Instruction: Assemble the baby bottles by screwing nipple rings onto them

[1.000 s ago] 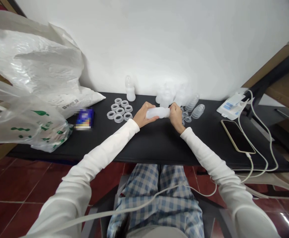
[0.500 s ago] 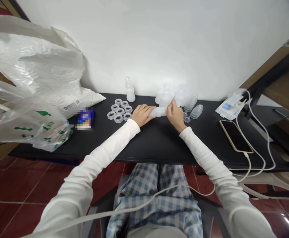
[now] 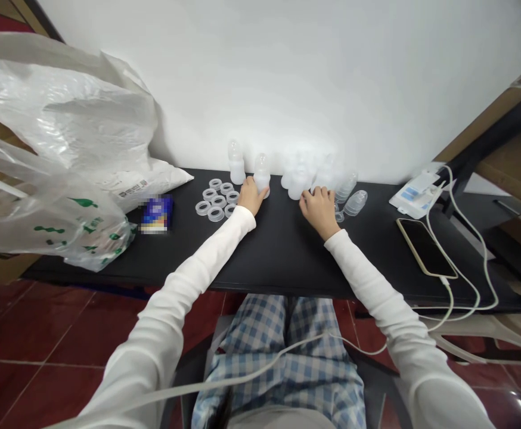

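My left hand (image 3: 250, 196) is wrapped around the lower part of a small white baby bottle (image 3: 262, 167) with a clear domed cap, which stands upright. Just behind and left of it is a second capped bottle (image 3: 236, 164). My right hand (image 3: 319, 210) is at the front of a cluster of white bottle bodies (image 3: 303, 170), fingers bent and slightly apart, with no bottle visibly gripped; its fingertips are partly hidden. To its right lie clear domed caps (image 3: 356, 203) and a few small clear pieces (image 3: 339, 216). Several translucent rings (image 3: 216, 214) lie left of my left hand.
Large plastic bags (image 3: 86, 119) and a blue packet (image 3: 157, 213) occupy the left of the black table (image 3: 282, 256). On the right are a phone (image 3: 425, 247) with a charging cable and a white power strip (image 3: 415, 193). A white wall (image 3: 287, 71) rises behind.
The bottle that lay sideways between both hands now stands upright beside the other capped one, in my left hand. My right hand has let go and moved to the bottle cluster.
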### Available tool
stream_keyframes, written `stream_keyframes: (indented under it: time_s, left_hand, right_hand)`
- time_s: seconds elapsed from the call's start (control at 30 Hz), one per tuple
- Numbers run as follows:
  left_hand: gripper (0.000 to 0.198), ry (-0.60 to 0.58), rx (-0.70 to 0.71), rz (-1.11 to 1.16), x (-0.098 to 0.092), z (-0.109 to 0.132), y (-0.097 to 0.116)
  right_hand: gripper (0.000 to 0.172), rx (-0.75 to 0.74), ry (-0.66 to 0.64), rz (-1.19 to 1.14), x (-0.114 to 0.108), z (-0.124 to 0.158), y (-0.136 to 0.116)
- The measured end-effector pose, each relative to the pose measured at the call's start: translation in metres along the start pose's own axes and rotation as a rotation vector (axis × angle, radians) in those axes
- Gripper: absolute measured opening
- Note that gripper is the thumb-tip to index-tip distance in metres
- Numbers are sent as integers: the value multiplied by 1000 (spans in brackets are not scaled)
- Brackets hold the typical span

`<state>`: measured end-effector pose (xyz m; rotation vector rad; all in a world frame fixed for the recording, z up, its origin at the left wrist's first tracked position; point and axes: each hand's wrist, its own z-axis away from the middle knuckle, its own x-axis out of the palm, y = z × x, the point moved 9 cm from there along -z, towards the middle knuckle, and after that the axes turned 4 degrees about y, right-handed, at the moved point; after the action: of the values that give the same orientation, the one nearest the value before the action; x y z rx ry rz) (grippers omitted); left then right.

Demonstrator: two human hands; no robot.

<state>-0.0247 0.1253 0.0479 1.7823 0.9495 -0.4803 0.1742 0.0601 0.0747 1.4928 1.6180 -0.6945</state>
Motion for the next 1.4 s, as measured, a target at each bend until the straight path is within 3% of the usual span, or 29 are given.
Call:
stream_keyframes:
  time_s: [0.17, 0.33, 0.63, 0.73, 0.87, 0.97, 1.03, 1.1, 1.2, 1.4]
  left_hand:
    - [50, -110, -145, -218, 5, -22, 1]
    - [48, -147, -122, -420, 2, -38, 5]
    - [44, -162, -160, -479, -1, -44, 9]
    - [47, -129, -130, -460, -9, -32, 16]
    - [46, 20, 45, -398, -44, 10, 26]
    - [39, 57, 139, -459, -68, 51, 17]
    - [36, 21, 151, -515, -74, 73, 4]
    - [31, -54, 177, -522, -67, 89, -5]
    - [26, -136, 295, -426, -46, 101, 2]
    - [25, -175, 421, -101, -1, 88, 32]
  right_hand:
    - [33, -1, -102, 63, 16, 7, -6]
    - [30, -26, -115, 70, 21, 7, -7]
    - [27, -37, -60, 76, 18, 8, -6]
    - [27, -10, -82, 79, 16, 8, -6]
    - [27, 6, -89, 84, 16, 10, -6]
    - [29, 3, -93, 89, 20, 10, -5]
    - [30, -13, -101, 90, 23, 9, -6]
    - [29, -29, -100, 91, 25, 9, -7]
    - [27, -31, -89, 87, 24, 8, -7]
    - [24, 3, -42, 59, 12, 9, -9]
